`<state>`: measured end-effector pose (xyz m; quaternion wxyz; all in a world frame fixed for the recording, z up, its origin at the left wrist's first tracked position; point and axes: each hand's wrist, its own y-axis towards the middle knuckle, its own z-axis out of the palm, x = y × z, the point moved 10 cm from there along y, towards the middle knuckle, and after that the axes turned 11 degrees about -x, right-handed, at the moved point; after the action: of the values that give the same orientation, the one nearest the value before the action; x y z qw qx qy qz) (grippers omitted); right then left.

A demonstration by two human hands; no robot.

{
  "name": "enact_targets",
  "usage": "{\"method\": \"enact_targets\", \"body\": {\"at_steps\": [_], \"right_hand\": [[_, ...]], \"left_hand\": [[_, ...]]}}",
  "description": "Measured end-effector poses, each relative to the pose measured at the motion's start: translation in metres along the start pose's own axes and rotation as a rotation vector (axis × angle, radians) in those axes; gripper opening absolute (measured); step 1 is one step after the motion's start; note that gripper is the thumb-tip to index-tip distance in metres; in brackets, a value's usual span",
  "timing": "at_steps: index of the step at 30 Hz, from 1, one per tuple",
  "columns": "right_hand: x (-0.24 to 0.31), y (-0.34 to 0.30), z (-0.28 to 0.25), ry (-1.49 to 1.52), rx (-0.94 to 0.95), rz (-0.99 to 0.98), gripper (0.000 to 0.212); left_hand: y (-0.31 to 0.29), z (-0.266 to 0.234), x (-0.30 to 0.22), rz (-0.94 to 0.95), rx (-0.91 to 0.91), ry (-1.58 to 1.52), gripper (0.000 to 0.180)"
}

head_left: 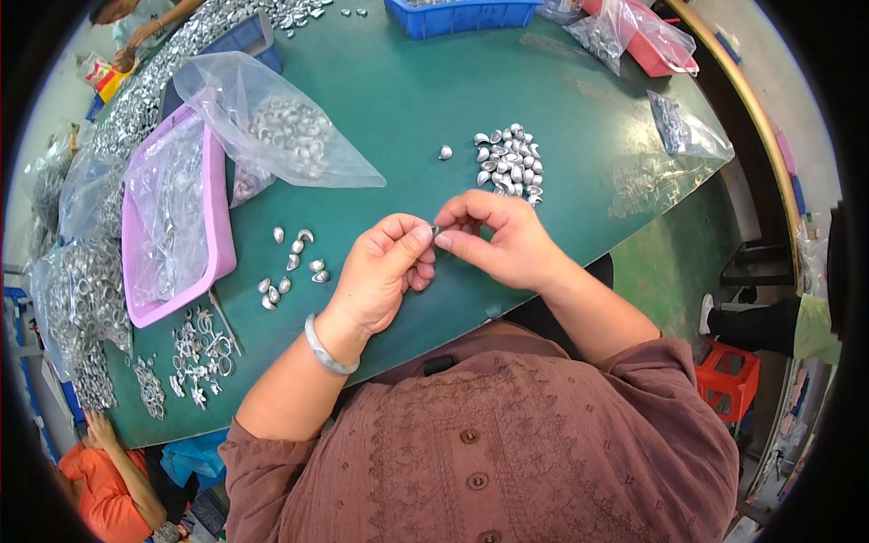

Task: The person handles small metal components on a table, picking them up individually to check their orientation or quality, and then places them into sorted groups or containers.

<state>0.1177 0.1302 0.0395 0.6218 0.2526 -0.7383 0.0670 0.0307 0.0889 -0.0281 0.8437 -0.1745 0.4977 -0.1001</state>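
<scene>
My left hand [387,270], with a pale bangle [328,348] at the wrist, is closed in a pinch over the near part of the green table. Facing it, my right hand [496,237] pinches too, thumb against forefinger. Between their fingertips shows a tiny dark-silver metal piece [435,231], mostly hidden by the fingers. Just beyond my right hand lies a pile of rounded, hollow silver metal pieces [511,163], and one single silver piece [445,153] sits to its left. Several more loose silver pieces [294,262] are scattered left of my left hand.
A pink basket [222,217] holding a plastic bag stands at the left, beside a clear bag of silver parts [299,136]. Thin metal findings [201,353] lie nearer. Blue bin [466,18] and red basket [652,54] are at the far side. Other people sit at the left.
</scene>
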Motion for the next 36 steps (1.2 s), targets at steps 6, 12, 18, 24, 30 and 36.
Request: {"method": "enact_targets", "body": {"at_steps": [6, 12, 18, 24, 30, 36], "right_hand": [[0.006, 0.053, -0.025, -0.744, -0.147, -0.357, 0.010], [-0.015, 0.079, -0.012, -0.999, 0.019, -0.387, 0.010], [-0.022, 0.078, -0.010, -0.849, 0.092, -0.305, 0.006], [-0.017, 0.069, -0.010, -0.890, 0.092, -0.340, 0.008], [-0.006, 0.059, 0.001, -0.981, 0.069, -0.396, 0.015], [-0.010, 0.059, 0.007, -1.022, 0.051, -0.452, 0.017]], "left_hand": [[0.005, -0.005, -0.006, -0.039, 0.014, -0.222, 0.013], [0.006, -0.005, -0.008, -0.081, 0.053, -0.319, 0.020], [0.006, -0.014, -0.005, -0.079, -0.030, -0.230, 0.017], [0.007, -0.015, -0.004, -0.052, -0.032, -0.195, 0.016], [0.007, -0.015, -0.006, -0.029, -0.058, -0.173, 0.017], [0.008, -0.016, -0.006, -0.015, -0.060, -0.169, 0.017]]}}
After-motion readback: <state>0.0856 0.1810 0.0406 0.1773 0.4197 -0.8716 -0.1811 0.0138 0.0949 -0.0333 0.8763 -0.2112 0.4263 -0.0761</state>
